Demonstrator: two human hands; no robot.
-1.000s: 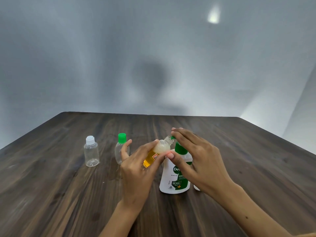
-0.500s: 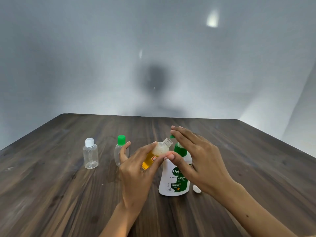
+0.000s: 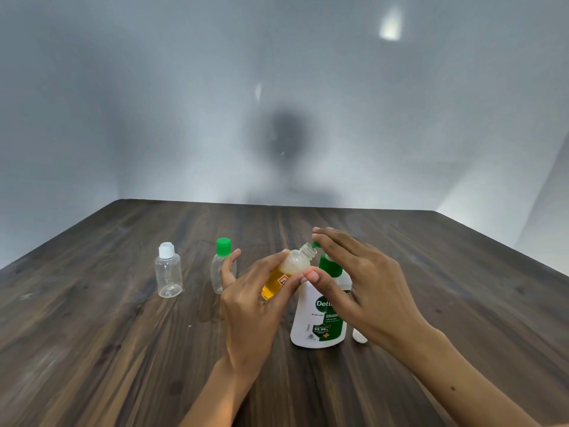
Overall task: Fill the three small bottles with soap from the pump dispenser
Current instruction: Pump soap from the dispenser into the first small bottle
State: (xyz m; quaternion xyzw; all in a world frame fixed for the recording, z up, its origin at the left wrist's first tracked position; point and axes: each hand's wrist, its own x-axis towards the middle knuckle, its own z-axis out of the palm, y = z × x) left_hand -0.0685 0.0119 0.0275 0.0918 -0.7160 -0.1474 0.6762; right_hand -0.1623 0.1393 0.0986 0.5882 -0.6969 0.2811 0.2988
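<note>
1. While the table (image 3: 92, 349) looks as before, the pump dispenser (image 3: 318, 322) stays upright under the right hand (image 3: 366, 285), whose straight fingers press its green pump.
2. As earlier, the left hand (image 3: 249, 306) grips the tilted, uncapped small bottle (image 3: 288, 272), partly yellow, mouth at the nozzle.
3. Two capped bottles, green-capped (image 3: 220, 266) and white-capped (image 3: 167, 272), stand unmoved left; a white cap (image 3: 358, 336) lies beside the dispenser.

Left hand (image 3: 249, 306) pinches; right hand (image 3: 363, 291) presses, fingers straight.

Head-worn camera looks forward and down, close over the table (image 3: 92, 334).
</note>
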